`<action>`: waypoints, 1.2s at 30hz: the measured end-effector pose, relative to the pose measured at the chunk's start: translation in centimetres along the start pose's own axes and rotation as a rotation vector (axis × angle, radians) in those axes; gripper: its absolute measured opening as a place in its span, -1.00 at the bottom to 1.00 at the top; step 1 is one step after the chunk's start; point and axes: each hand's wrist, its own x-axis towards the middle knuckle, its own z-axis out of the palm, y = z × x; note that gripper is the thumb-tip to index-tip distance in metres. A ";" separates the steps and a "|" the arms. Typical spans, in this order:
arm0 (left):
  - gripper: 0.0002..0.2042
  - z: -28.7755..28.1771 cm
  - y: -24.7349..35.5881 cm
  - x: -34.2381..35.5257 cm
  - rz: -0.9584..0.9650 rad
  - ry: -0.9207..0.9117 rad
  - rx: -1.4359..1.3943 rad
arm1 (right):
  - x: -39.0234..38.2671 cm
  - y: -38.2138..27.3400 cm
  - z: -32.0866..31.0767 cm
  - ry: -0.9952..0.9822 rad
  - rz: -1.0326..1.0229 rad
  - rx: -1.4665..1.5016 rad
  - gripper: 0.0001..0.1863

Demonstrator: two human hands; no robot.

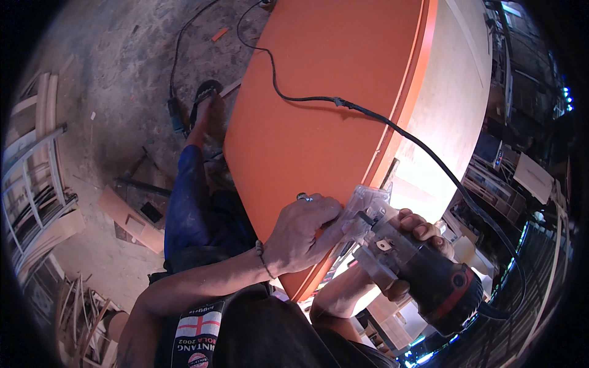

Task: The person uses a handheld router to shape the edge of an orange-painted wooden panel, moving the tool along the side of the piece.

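A trim router (429, 276), with a black and red motor body and a clear plastic base (370, 199), lies tilted on its side against the long edge of an orange-faced panel (325, 141). My right hand (423, 233) is wrapped round the router's body, fingers showing on its far side. My left hand (300, 233), with a ring and a dark wrist band, is closed at the clear base. Its thumb presses on the base, and its curled fingers rest over the orange face. The cutting bit is hidden from me.
A black power cord (374, 115) runs over the panel and loops right to the router. A cable connector (176, 116) lies on the concrete floor by my foot. Wood strips (86, 319) and a metal frame (30, 153) stand left; a board with a cutout (130, 219) lies nearby.
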 end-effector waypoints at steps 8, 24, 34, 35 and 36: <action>-0.74 0.3 0.2 0.5 0.036 0.025 -0.005 | 0.6 -1.6 -1.8 -0.183 0.170 -0.072 0.02; -0.78 0.0 0.5 -1.1 -0.062 -0.094 -0.032 | -2.0 0.1 1.8 0.131 -0.068 -0.102 -0.03; -0.80 -0.2 0.8 -1.7 -0.057 -0.100 0.005 | -2.5 -0.4 2.6 0.146 -0.053 -0.075 -0.07; -0.80 -0.2 0.8 -1.7 -0.060 -0.102 0.005 | -2.3 -0.4 2.7 0.118 -0.053 -0.084 -0.09; -0.81 -0.2 0.8 -1.8 -0.062 -0.088 -0.039 | -2.3 -0.3 3.0 0.121 -0.051 -0.084 -0.09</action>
